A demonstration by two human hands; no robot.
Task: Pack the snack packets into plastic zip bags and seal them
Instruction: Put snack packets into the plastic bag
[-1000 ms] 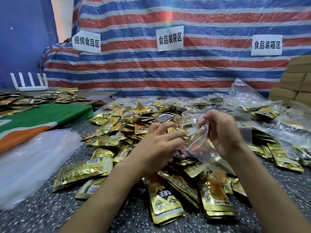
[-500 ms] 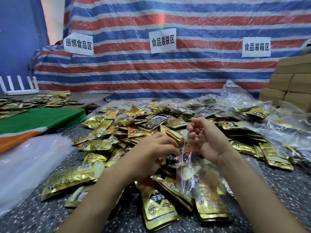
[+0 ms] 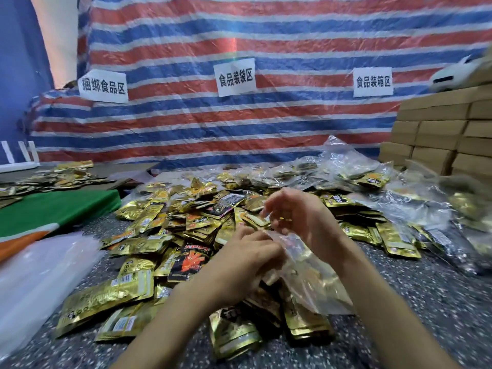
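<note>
We observe the left hand (image 3: 247, 259) gripping the clear plastic zip bag (image 3: 314, 286), which lies on the near side of the gold foil snack packet pile (image 3: 149, 219). The right hand (image 3: 303, 222) curls just above it (blurred; we cannot tell whether it pinches the bag).

Two arms of one person, seen from their own head camera. The left forearm (image 3: 170, 320) and right forearm (image 3: 386, 310) are bare along all of their visible length, slim and smooth, each narrowing to the wrist. The left hand (image 3: 247, 258) and right hand (image 3: 300, 219) are bare too, with slender fingers. The right hand's fingertips are smeared by motion blur, so the nails cannot be made out. Of the left hand, mostly the back and knuckles show.
</note>
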